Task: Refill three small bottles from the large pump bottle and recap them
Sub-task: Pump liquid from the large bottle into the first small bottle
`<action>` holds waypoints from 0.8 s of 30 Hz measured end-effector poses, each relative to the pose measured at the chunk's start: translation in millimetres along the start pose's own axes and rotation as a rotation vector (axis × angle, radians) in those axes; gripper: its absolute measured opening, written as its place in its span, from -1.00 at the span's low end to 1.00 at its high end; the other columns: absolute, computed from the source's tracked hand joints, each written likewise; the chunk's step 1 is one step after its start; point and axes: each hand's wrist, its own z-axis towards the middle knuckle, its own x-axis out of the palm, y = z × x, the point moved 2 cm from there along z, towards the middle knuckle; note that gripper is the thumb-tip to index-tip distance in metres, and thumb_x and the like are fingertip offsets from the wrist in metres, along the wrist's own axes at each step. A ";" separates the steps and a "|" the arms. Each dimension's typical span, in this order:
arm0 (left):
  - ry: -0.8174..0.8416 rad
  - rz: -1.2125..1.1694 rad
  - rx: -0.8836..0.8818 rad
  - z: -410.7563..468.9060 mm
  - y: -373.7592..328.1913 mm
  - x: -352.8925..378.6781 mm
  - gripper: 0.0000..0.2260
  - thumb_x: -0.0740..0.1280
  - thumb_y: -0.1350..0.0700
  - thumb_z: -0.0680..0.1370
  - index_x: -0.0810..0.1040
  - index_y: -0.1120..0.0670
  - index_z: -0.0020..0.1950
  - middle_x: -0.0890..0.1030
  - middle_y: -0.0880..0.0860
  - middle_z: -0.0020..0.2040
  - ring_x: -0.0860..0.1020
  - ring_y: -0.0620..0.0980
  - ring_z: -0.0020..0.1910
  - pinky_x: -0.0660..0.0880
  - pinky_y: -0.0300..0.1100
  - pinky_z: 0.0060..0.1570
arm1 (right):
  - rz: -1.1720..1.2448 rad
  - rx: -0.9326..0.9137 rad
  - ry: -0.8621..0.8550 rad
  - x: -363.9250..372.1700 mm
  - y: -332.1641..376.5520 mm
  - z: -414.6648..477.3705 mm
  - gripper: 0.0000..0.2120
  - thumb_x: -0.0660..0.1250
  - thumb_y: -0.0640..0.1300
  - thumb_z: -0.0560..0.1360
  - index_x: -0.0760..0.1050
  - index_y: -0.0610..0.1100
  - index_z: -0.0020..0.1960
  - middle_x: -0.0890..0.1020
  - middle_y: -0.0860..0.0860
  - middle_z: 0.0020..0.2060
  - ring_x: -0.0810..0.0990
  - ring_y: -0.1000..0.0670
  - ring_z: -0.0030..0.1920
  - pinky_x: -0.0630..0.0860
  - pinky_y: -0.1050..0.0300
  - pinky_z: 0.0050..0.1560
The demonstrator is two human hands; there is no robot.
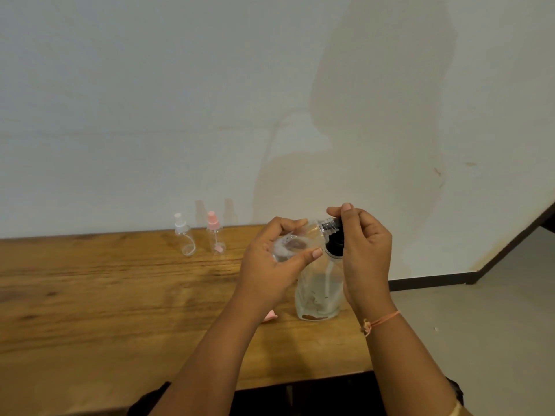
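Observation:
The large clear pump bottle (318, 292) stands on the wooden table (105, 295) near its right edge, with a black pump head (334, 235). My right hand (365, 250) curls round the pump head, a fingertip on top of it. My left hand (270, 265) grips a small clear bottle (289, 244), tilted with its open neck at the pump's nozzle. Two small bottles stand by the wall: one with a white spray cap (183, 235) and one with a pink spray cap (215, 234). A pink cap (270, 316) peeks out on the table under my left wrist.
A pale wall rises right behind the table. The table's right edge ends just past the pump bottle, with grey floor (480, 325) and a dark skirting board beyond. A thin orange thread band circles my right wrist.

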 end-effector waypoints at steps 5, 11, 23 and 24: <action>0.008 0.001 -0.015 -1.0 0.5 0.2 -0.72 0.50 0.28 0.35 0.52 -0.02 -0.11 0.61 -0.17 -0.02 0.55 -0.38 -0.05 0.44 -0.51 -0.15 | -0.055 -0.034 0.015 -3.7 -3.1 1.1 -0.76 0.20 -0.16 0.59 0.61 -0.09 -0.15 0.65 0.11 -0.30 0.60 0.20 -0.22 0.53 0.33 -0.22; 0.003 0.020 0.012 -0.5 -3.5 1.3 -0.73 0.49 0.26 0.36 0.51 -0.03 -0.11 0.60 -0.15 0.00 0.53 -0.42 -0.05 0.41 -0.55 -0.17 | -0.053 0.082 0.032 -3.7 1.5 3.0 -0.66 0.21 -0.04 0.58 0.62 -0.10 -0.27 0.68 0.02 -0.34 0.63 0.04 -0.23 0.54 0.21 -0.21; 0.014 0.000 -0.015 -0.3 0.0 -1.6 -0.76 0.49 0.31 0.35 0.53 0.09 -0.08 0.59 -0.17 -0.02 0.55 -0.41 -0.07 0.43 -0.54 -0.19 | -0.236 -0.020 0.094 -1.7 -6.3 2.5 -0.69 0.14 -0.02 0.61 0.63 -0.03 -0.13 0.67 -0.10 -0.20 0.64 -0.05 -0.13 0.57 -0.01 -0.06; 0.012 0.001 -0.012 -0.2 0.2 -1.9 -0.75 0.49 0.30 0.35 0.53 0.08 -0.08 0.60 -0.16 -0.02 0.55 -0.40 -0.07 0.43 -0.53 -0.19 | -0.239 -0.016 0.097 -1.7 -6.4 2.2 -0.69 0.14 -0.02 0.61 0.63 -0.03 -0.12 0.68 -0.08 -0.19 0.64 -0.03 -0.11 0.57 -0.02 -0.04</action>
